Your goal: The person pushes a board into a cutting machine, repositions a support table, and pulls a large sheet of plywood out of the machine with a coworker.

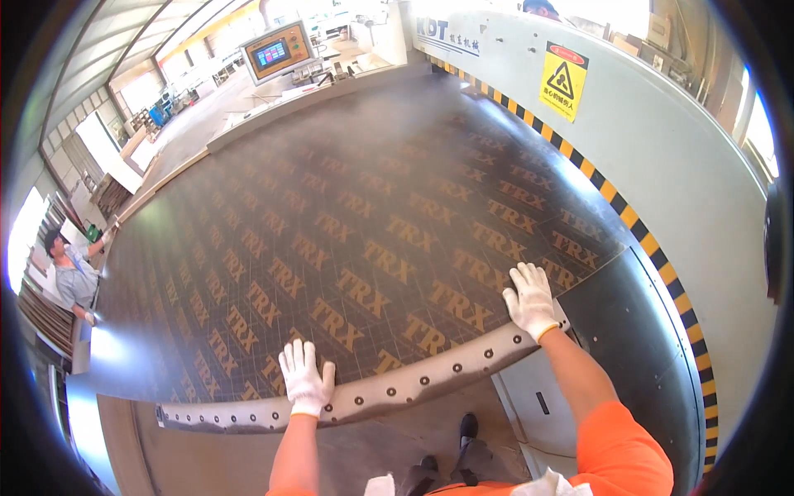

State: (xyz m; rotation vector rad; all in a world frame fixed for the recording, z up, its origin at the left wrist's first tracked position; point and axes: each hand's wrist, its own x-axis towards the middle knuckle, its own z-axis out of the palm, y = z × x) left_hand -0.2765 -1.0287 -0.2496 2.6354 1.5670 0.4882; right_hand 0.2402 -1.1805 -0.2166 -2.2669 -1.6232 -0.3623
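Observation:
A large dark brown panel with repeated orange printing lies flat before me, spread over the machine bed. My left hand, in a white work glove, rests on the panel's near edge with its fingers spread. Farther right, my right hand, gloved the same way, lies flat near the panel's right front corner, fingers apart. Below both hands runs a pale metal rail with a row of round dark holes along the panel's front. Neither hand grips anything.
A grey machine beam with a black-and-yellow striped edge and a yellow warning sign runs along the right. A control screen stands at the far side. At the left, a co-worker in grey reaches to the panel's edge.

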